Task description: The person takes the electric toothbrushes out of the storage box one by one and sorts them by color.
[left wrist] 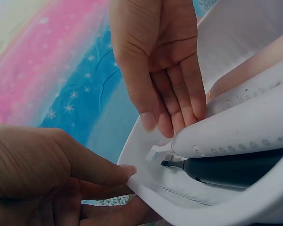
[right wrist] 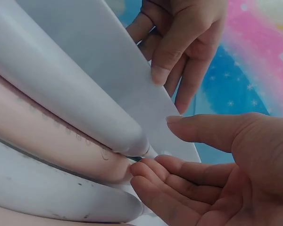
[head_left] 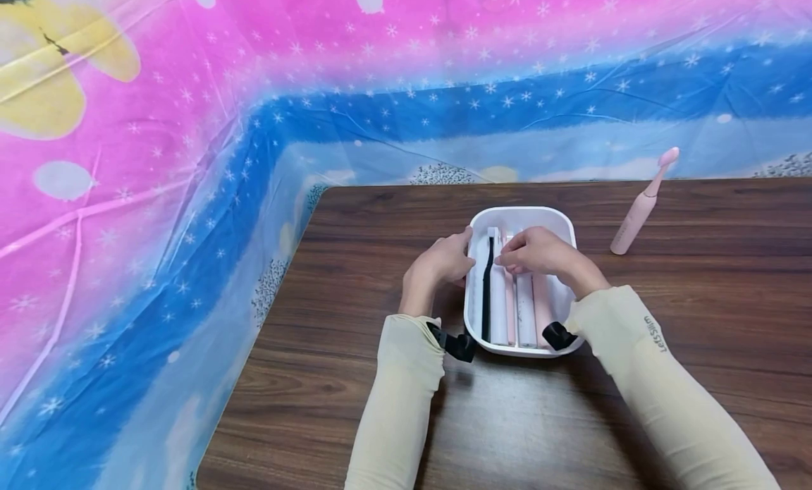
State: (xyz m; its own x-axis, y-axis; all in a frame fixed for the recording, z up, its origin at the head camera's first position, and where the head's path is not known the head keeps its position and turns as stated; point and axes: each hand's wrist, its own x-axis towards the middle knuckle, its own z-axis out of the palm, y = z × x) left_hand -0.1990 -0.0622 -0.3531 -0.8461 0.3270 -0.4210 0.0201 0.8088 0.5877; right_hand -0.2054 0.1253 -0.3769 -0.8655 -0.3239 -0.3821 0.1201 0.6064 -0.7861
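Head view, left hand [head_left: 445, 259] pinching bin [head_left: 520, 352], right hand [head_left: 539, 252] half-curled over toothbrushes [head_left: 499, 303]

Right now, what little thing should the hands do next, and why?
Maybe the right hand should gently pinch the white brush beside the black brush. Its fingertips are near that brush's head end, its thumb is apart from them, and the left hand holds the box by its rim.

The bare right hand [head_left: 539, 251] partly hides the slim, speckled white toothbrush [head_left: 525, 314]; the brown wood-grain table [head_left: 304, 377] is cropped.
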